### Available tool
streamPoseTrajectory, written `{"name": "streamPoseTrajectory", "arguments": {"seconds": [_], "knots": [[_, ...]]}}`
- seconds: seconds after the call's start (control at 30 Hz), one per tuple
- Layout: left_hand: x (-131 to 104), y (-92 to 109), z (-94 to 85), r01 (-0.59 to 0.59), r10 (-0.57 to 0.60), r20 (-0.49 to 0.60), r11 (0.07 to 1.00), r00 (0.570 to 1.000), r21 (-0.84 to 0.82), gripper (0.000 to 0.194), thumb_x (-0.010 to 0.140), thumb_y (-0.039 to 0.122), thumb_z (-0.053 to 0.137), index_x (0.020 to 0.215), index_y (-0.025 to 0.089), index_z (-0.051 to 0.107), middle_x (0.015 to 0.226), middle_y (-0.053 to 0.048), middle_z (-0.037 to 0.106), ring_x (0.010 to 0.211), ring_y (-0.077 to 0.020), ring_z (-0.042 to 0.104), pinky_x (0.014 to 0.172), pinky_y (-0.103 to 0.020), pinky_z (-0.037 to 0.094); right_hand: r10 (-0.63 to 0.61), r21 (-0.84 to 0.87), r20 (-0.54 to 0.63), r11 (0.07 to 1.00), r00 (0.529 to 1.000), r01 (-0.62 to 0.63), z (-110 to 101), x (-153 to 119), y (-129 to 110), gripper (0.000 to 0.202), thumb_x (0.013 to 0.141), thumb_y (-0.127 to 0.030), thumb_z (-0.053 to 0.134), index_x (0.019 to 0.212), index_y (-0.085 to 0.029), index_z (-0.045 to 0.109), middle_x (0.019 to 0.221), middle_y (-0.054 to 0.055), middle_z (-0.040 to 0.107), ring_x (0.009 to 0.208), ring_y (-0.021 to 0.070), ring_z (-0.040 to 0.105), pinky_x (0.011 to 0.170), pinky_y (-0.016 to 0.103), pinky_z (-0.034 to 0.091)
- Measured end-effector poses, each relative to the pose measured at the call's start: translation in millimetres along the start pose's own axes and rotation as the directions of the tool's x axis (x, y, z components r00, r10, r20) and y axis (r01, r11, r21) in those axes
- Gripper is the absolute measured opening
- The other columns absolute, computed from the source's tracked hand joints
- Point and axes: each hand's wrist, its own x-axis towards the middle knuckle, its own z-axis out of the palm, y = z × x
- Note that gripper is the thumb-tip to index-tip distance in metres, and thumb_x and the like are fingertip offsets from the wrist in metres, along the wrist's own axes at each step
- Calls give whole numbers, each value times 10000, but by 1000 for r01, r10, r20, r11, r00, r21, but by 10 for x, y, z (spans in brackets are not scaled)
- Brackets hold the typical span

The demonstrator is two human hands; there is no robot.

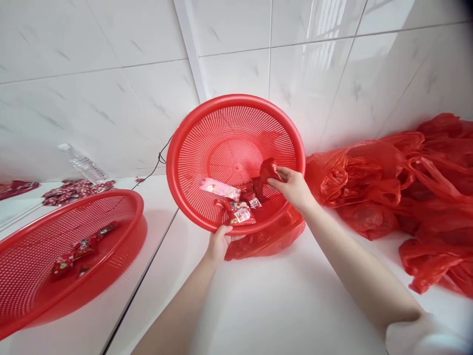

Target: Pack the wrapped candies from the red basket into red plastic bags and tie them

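Observation:
A round red plastic basket (236, 102) is tilted toward me above the white table. My left hand (219, 244) grips its near rim, thumb on top and fingers underneath. Inside the basket's right side, my right hand (291, 186) pinches a dark red packet (269, 170). Below it in the basket lie a pink and white packet (219, 189), a red packet with a white label (242, 213) and more small red packets (252, 198). A red plastic bag (268, 241) sits beneath the basket, partly hidden by it.
At the left stands a second red basket (127, 236) holding several small packets. Behind it are a clear plastic bottle (85, 165) and a pile of red patterned packets (70, 193). Red plastic bags (373, 177) are heaped at the right against the tiled wall (236, 74). A black cord (161, 159) hangs behind the baskets.

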Motion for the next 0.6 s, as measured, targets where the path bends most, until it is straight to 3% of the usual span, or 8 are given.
{"name": "streamPoseTrajectory", "arguments": {"seconds": [0.07,0.17,0.37,0.6], "knots": [[33,32,-36,-42,41,-32,999,999,-17,352,602,200,639,935,89,671,917,-116,746,1021,-357,662,858,-508,561,134,313,84,937,987,-153,-3,-8,-51,227,697,-172,764,912,-170,693,996,38,725,939,170,682,889,300,570],[76,73,-87,-64,60,-64,996,996,-55,327,616,197,629,920,84,674,903,-110,744,1031,-342,660,876,-491,560,255,489,166,817,953,-304,10,-30,-100,204,648,-167,817,823,-161,711,877,22,733,819,132,687,819,248,602],[129,149,-140,-98,91,-74,991,993,-92,312,655,184,587,949,115,663,989,-95,731,1068,-305,649,870,-454,572,288,461,225,810,931,-362,57,-47,-67,214,611,-175,854,781,-140,729,752,10,723,668,90,671,617,144,597],[125,180,-124,-88,81,-65,990,995,-111,295,674,185,562,940,114,670,974,-93,733,1029,-287,663,857,-445,580,193,426,246,859,950,-284,70,-86,-52,245,641,-236,848,842,-148,739,837,28,739,728,109,693,664,175,612]]}}
